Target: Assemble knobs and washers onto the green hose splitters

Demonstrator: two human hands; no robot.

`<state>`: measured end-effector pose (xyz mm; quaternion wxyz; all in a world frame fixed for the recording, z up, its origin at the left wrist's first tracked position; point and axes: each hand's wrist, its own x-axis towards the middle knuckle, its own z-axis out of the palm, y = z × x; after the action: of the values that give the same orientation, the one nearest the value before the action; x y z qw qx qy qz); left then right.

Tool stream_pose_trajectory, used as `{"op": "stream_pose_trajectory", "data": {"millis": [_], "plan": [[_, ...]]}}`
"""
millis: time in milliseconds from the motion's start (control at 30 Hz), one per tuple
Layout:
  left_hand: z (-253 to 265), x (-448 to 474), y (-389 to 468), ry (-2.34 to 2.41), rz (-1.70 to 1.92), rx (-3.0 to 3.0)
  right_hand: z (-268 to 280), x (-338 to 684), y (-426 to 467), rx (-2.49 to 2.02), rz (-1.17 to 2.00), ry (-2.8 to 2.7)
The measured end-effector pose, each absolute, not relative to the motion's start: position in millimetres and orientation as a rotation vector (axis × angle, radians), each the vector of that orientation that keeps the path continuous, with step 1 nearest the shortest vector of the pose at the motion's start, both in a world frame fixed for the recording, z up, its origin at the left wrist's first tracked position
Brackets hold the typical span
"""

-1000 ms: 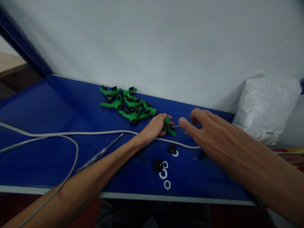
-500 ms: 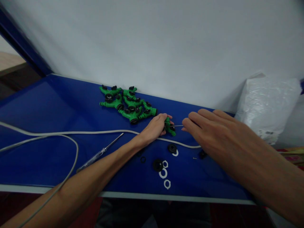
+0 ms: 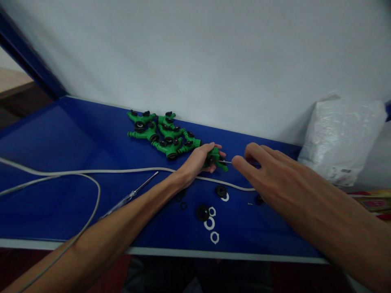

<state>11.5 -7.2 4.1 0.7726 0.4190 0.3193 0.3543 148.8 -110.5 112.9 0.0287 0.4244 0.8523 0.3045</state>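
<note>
My left hand [image 3: 195, 162] is closed round a green Y-shaped hose splitter [image 3: 215, 154] above the blue tabletop. From the right, my right hand [image 3: 256, 165] grips a screwdriver [image 3: 225, 162]. Only its thin metal shaft shows; the handle is hidden in the fingers. The shaft's tip reaches the splitter, but the exact contact spot is too small to make out. Several like splitters [image 3: 171, 149] with black valve levers lie grouped beyond my left hand. Nearer me are a black ring cap [image 3: 203, 213], another black cap [image 3: 221, 191] and several white washers [image 3: 215, 237].
A second screwdriver [image 3: 134, 193] with a clear handle lies beside my left forearm. A pale cable [image 3: 116, 171] runs across the table and under my left wrist. At the right stands a plastic-wrapped package [image 3: 342, 138]. A small screw [image 3: 250, 204] lies near my right hand.
My left hand has turned a little, tilting the splitter and showing more of its body. My right thumb and index finger look more spread, the screwdriver shaft still at the splitter.
</note>
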Motion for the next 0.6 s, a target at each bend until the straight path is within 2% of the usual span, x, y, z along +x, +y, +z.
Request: {"op": "stream_pose_trajectory", "data": {"millis": [133, 600], "plan": [[5.1, 11.1, -6.2, 0.680, 0.754, 0.780, 114.9, 150.2, -111.6, 1.335, 0.889, 2.619], [-9.5, 13.2, -3.1, 0.698, 0.771, 1.016, 119.6, 151.1, -110.4, 1.216, 0.714, 2.752]]}}
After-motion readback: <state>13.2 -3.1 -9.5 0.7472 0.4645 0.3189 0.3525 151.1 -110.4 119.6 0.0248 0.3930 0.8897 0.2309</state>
